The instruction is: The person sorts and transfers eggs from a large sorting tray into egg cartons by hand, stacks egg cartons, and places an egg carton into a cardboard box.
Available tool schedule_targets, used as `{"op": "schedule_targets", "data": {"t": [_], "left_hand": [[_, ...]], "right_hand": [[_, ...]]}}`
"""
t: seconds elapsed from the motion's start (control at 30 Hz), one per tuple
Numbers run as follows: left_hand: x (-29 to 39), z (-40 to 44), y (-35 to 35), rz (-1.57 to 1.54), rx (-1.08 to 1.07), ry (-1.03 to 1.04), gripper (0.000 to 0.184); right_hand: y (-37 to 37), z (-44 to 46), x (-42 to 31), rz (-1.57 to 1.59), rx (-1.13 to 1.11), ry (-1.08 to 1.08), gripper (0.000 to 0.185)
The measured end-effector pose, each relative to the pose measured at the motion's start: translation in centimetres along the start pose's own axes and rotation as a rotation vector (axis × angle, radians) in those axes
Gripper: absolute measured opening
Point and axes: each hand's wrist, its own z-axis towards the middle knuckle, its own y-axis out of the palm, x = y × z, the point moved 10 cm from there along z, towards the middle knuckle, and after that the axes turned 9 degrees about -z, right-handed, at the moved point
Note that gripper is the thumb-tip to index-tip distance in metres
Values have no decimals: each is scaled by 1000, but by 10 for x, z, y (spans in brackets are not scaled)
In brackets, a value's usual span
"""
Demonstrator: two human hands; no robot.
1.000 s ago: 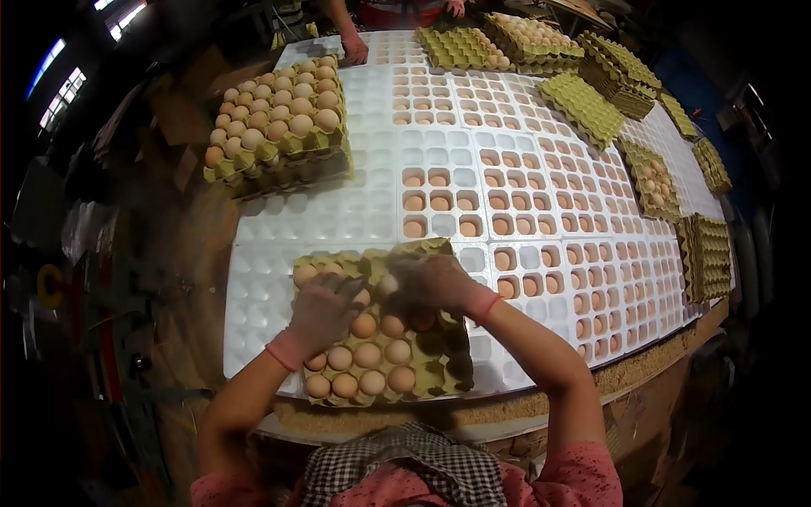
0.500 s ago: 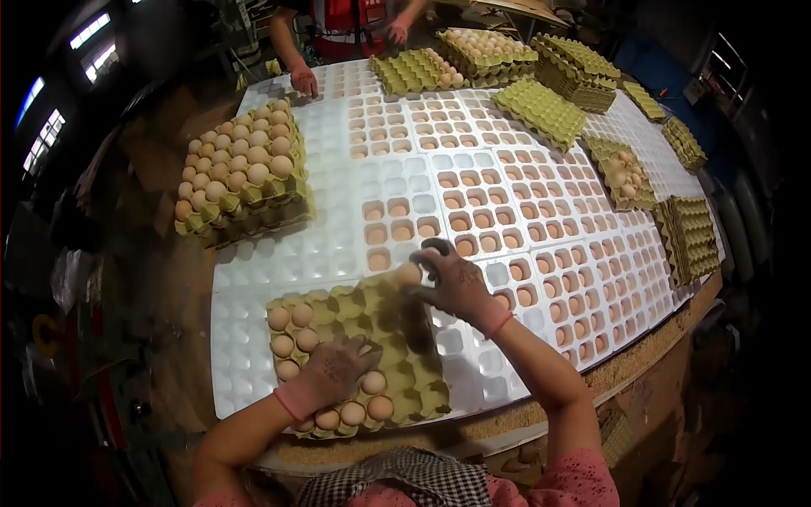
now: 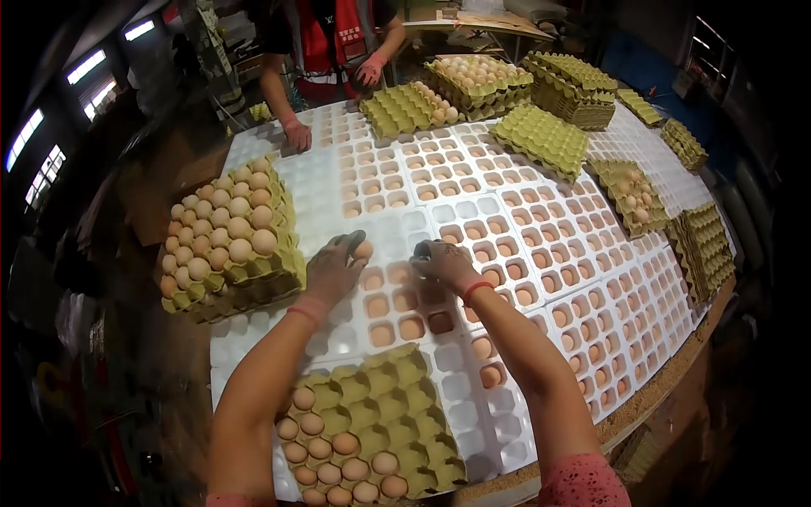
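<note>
My left hand (image 3: 336,269), in a dark-palmed glove, grips an egg (image 3: 363,250) at its fingertips above the white foam tray (image 3: 342,340). Close by on the right, my gloved right hand (image 3: 446,264) has its fingers curled over the foam cells; whatever they hold, if anything, is hidden. Below my hands lies a yellow-green egg carton tray (image 3: 393,397), with eggs (image 3: 355,467) in its left and front cups and bare cups elsewhere. Eggs sit in several foam cells beneath and beside my hands.
Stacked egg-filled carton trays (image 3: 232,245) stand at the left. More carton stacks (image 3: 570,89) and a loose carton tray (image 3: 541,139) are farther back. Across the table a person in a red vest (image 3: 334,38) reaches over the foam. The wooden table edge (image 3: 667,380) runs along the right.
Both hands have moved forward from the carton tray area to the foam cells. My left hand has brought an egg out of the carton tray. The head view has shifted.
</note>
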Motion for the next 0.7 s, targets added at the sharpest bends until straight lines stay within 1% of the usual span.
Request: {"op": "schedule_targets", "data": {"t": [0.03, 0.07, 0.1, 0.13, 0.17, 0.23, 0.27, 0.3, 0.33, 0.37, 0.4, 0.43, 0.47, 0.5, 0.57, 0.6, 0.63, 0.67, 0.7], "left_hand": [[-12, 16, 13, 86, -48, -50, 47], [-22, 26, 27, 134, -104, -88, 46], [-28, 33, 40, 182, -161, -127, 46], [-27, 42, 44, 112, -101, -129, 41], [-25, 48, 54, 110, -97, -126, 41], [-14, 56, 56, -39, 41, -158, 35], [-3, 57, 60, -109, 111, -36, 34], [12, 53, 63, -118, 180, 116, 34], [18, 49, 77, -29, 95, 115, 34], [20, 45, 86, 64, 17, 104, 34], [24, 43, 83, -1, 46, 157, 35], [23, 36, 77, -61, 76, 194, 35], [32, 25, 54, -155, 152, 278, 35], [44, 9, 22, -241, 228, 371, 34], [40, -38, -32, -577, 190, 233, 32], [29, -67, -51, -613, 164, 193, 30], [18, -97, -74, -713, 204, 88, 27], [8, -127, -92, -798, 246, 24, 27], [-10, -155, -107, -738, 307, -53, 29]], "right_hand": [[3, 13, 14, 182, 11, 88, 38], [-16, 21, 17, 222, 256, 64, 33], [-26, 28, 22, 364, 378, 64, 29], [-28, 32, 20, 332, 430, 33, 28], [-32, 37, 17, 300, 485, 0, 26], [10, 56, 15, 88, 393, -91, 25], [24, 56, 11, -84, 366, -173, 23], [31, 60, 19, -85, 352, -179, 23], [29, 59, 24, -51, 405, -218, 23], [30, 63, 36, 31, 394, -208, 23], [28, 65, 45, 113, 384, -197, 24], [25, 62, 52, 235, 290, -126, 24], [17, 50, 46, 283, 280, -158, 24], [5, 35, 28, 334, 274, -182, 24], [-17, -16, -45, 516, 155, -230, 24], [-8, -37, -80, 649, 77, -336, 24], [1, -61, -113, 496, 33, -359, 25], [16, -86, -158, 426, -43, -606, 28], [33, -109, -193, 376, -135, -678, 34]]}}
